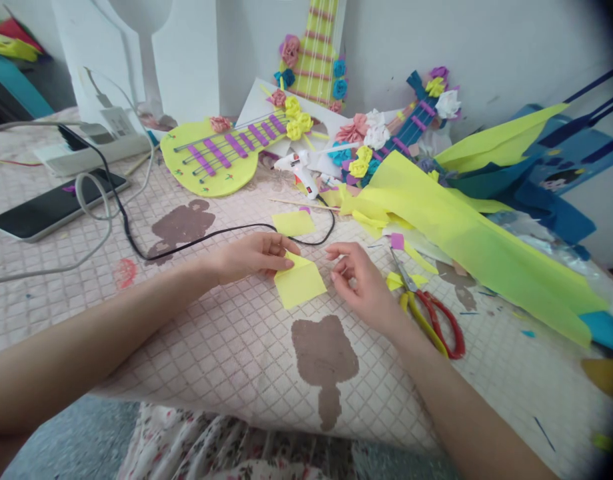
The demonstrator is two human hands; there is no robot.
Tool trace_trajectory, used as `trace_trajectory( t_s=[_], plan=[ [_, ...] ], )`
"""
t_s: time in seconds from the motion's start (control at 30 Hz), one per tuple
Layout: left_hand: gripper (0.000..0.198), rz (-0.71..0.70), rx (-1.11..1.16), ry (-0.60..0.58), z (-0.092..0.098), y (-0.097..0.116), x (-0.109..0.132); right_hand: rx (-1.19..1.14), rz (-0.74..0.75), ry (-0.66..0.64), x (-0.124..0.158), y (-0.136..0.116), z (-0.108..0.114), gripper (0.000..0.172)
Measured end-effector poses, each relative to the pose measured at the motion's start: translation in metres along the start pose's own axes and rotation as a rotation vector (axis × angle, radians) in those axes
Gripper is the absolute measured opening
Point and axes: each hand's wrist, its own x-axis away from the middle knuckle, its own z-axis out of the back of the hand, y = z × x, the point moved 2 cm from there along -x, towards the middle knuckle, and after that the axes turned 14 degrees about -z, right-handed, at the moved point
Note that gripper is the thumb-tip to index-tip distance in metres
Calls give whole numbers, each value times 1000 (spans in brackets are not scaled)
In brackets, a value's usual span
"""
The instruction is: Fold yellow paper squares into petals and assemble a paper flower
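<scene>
Between thumb and fingers, my left hand (266, 255) pinches a yellow paper square (301, 285) by its upper left edge, where a flap is folded over. Just right of the paper is my right hand (359, 283), fingers loosely curled and apart, with nothing seen in them. Behind my left hand a second yellow paper piece (294, 223) lies flat on the cloth. Scissors (426, 310) with red and yellow handles rest to the right of my right hand, blades pointing away from me.
A hot glue gun (301, 172) lies behind, its black cord (226, 231) looping leftward. Decorated paper guitars (211, 157) and crepe paper flowers stand at the back. Long yellow crepe sheets (436, 220) spread to the right. A phone (56, 203) lies left, beside a power strip (91, 152).
</scene>
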Motion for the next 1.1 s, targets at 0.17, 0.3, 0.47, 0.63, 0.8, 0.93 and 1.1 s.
trace_trajectory(
  t_s=[0.17, 0.3, 0.47, 0.63, 0.8, 0.93, 1.1],
  plan=[
    [29, 33, 10, -78, 2, -2, 1, 216, 357, 27, 3, -3, -3, 35],
    [31, -133, -184, -48, 3, -2, -1, 275, 442, -2, 7, -3, -8, 22],
    [33, -498, -719, -110, -3, 14, 6, 314, 286, -28, 5, 2, -10, 15],
    [42, -581, -918, -249, -22, 11, 16, 168, 171, -22, 1, 4, -8, 19],
    [18, -591, -966, -269, -23, -1, 15, 110, 110, -57, -1, 6, -5, 20],
    [11, -586, -924, -292, -16, -2, 13, 112, 100, -148, -1, 7, -4, 24],
    [6, -557, -867, -296, -13, 0, 12, 88, 83, -226, -2, 8, -2, 21]
  ],
)
